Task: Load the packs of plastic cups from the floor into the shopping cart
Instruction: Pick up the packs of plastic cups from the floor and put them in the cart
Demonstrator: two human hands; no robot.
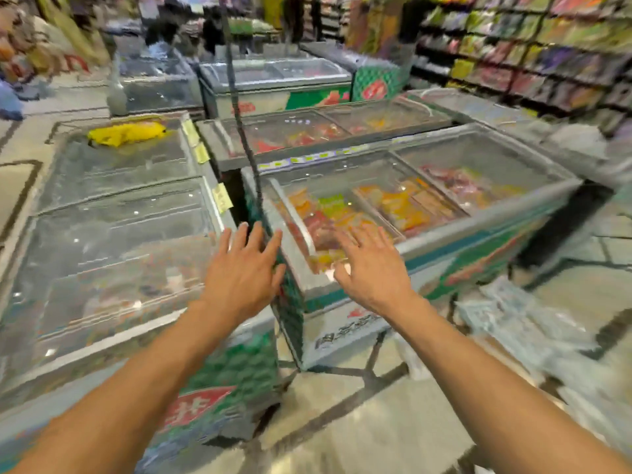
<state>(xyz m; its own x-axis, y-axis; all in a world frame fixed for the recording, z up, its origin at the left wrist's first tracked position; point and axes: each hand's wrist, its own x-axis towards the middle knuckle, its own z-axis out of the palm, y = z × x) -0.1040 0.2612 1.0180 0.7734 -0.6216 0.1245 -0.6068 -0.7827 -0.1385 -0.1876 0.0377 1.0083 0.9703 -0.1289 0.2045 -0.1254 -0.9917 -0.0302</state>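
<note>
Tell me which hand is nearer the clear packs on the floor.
Right. The right hand hovers open over the freezer's near corner, left of and above the packs. The left hand is farther left, beyond the gap between freezers.

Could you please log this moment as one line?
left hand: open, empty | right hand: open, empty | cup packs: on floor, untouched

No legible text on freezers (342,336)

Glass-topped chest freezers (427,186), yellow bag (126,133), stocked shelves (533,53) behind.
</note>
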